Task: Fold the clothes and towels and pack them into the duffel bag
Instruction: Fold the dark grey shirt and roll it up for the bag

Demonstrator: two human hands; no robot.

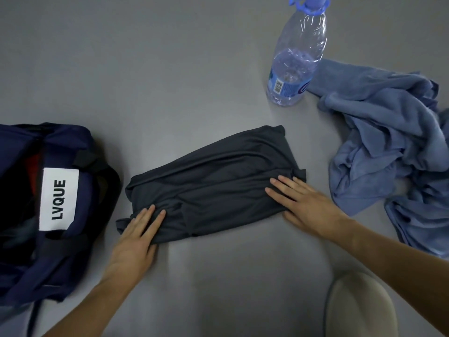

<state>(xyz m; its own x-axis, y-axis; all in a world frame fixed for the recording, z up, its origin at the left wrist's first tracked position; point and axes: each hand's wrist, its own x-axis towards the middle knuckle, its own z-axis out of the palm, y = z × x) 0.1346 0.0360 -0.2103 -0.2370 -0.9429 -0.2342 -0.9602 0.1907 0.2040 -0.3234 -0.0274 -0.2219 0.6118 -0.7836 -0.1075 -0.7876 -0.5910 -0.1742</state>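
Both hands lie flat with straight fingers on a folded dark shirt (213, 183) in the middle of the grey table (145, 81). The left hand (136, 239) presses its near left corner; the right hand (303, 203) presses its right end. The navy duffel bag (48, 203) sits open just left of the shirt, cut off by the frame edge, its inside too dark to make out. A crumpled blue towel (388, 142) lies to the right, partly out of view, touching a plastic bottle (296, 57).
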